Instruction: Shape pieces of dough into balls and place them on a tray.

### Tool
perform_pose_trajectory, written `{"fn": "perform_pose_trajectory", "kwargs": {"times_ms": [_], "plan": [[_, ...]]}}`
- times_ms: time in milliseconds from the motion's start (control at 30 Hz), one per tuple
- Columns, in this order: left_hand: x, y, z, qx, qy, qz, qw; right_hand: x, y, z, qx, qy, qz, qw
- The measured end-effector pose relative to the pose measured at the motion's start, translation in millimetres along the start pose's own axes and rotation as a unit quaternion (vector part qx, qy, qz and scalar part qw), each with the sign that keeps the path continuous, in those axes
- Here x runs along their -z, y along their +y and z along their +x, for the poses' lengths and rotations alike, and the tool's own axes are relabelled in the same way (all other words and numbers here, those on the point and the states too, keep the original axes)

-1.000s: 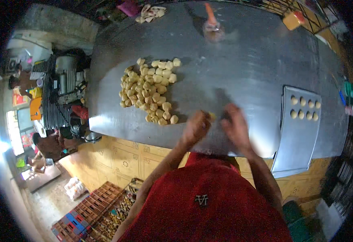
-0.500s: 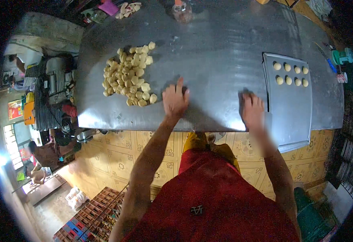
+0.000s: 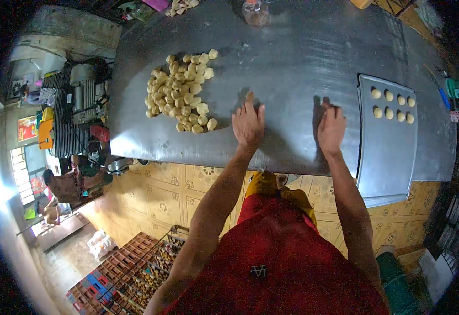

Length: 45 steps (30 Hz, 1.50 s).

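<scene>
Dough balls (image 3: 174, 94) lie heaped on a metal bench (image 3: 287, 63), left of a worker's two hands, while eight smooth rounds (image 3: 389, 96) sit in two rows on a tray (image 3: 387, 152) at right. The left hand (image 3: 248, 125) has its fingers partly extended; the right hand (image 3: 332, 129) curls its own. Whether either palm covers anything cannot be told.

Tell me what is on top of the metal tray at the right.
On the metal tray are eight pale, dough-like balls, in two rows of four, near its far end. The spots under them are covered and cannot be seen.
</scene>
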State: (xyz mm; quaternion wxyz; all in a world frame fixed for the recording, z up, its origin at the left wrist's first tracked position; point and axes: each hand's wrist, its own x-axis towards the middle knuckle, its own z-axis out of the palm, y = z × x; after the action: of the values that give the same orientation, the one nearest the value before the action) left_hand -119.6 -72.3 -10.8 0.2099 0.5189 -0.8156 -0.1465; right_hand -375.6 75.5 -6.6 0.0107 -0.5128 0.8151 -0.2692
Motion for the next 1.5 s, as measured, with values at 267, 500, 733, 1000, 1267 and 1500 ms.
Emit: {"fn": "perform_pose_trajectory", "kwargs": {"times_ms": [267,500,733,1000,1267,1500], "plan": [[-9.5,-3.3,38.8,-0.072,0.021,0.074,0.994,0.2,15.6,24.2,-0.009,0.011,-0.039,0.999],[-21.8,0.8,68.8,-0.048,-0.096,0.009,0.994,-18.7,23.4,36.6,0.095,0.044,0.146,0.984],[-41.4,14.6,114.5,-0.063,-0.035,0.023,0.997,-25.9,20.7,75.8,-0.048,0.015,-0.023,0.998],[-56.7,14.2,153.7,-0.127,-0.068,-0.001,0.990,-24.2,28.2,102.3,-0.015,0.050,0.013,0.999],[-73.2,29.4,176.0,-0.119,-0.102,-0.111,0.981,-41.3,13.3,120.6,-0.087,0.041,0.119,0.988],[-88.3,33.1,211.9,-0.235,-0.076,-0.059,0.967,-48.1,32.7,160.3,-0.168,0.015,0.107,0.980]]}}
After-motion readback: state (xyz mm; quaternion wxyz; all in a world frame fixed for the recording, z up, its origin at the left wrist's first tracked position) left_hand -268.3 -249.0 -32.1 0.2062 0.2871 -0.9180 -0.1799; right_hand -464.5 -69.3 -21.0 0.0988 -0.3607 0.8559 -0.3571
